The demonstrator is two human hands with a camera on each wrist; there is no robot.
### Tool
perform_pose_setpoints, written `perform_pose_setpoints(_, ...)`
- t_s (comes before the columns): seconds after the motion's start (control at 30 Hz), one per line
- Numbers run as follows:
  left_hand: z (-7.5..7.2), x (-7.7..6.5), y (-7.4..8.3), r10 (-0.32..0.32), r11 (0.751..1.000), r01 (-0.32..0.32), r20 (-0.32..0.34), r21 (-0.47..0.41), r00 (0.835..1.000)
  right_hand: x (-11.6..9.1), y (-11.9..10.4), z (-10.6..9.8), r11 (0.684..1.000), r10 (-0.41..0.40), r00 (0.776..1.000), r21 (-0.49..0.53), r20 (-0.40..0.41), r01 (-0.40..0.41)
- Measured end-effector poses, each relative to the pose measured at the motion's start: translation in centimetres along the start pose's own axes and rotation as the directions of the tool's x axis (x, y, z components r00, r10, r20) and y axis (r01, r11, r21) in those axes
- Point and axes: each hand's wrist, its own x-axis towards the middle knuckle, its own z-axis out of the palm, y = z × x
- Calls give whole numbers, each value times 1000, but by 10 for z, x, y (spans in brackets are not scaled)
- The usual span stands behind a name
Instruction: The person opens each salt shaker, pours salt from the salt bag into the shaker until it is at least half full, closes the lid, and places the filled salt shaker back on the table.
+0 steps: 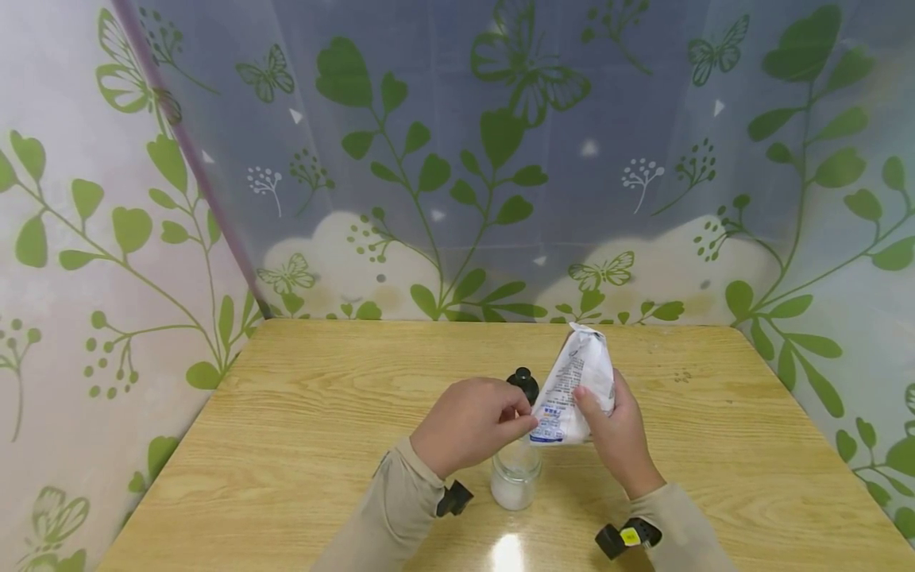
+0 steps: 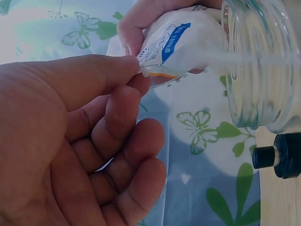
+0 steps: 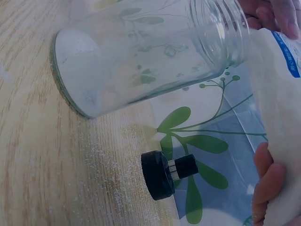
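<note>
Tilted over the glass jar (image 1: 515,481), a white printed bag (image 1: 577,381) is held by my right hand (image 1: 620,433), thumb on its near side. My left hand (image 1: 468,425) pinches the bag's lower corner between thumb and forefinger, its other fingers loosely curled in the left wrist view. From that corner a white stream (image 2: 263,57) runs into the jar mouth. White grains (image 3: 77,70) cover the bottom of the upright jar in the right wrist view. Just behind the jar stands a black lid (image 3: 157,175) with a knob.
Fine white grains (image 3: 106,174) lie scattered on the wooden table (image 1: 300,397) near the jar and lid. A cloth with leaves and butterflies (image 1: 443,159) hangs along the table's back and sides. Both wrists wear small black cameras (image 1: 454,499).
</note>
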Motion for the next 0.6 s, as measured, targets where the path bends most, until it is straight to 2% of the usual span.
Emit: perform_pose_setpoints(0.6, 1, 1, -3, -7, 1000, 7, 9, 10, 1000, 0, 1, 1, 1000, -8, 1000, 21, 4, 8)
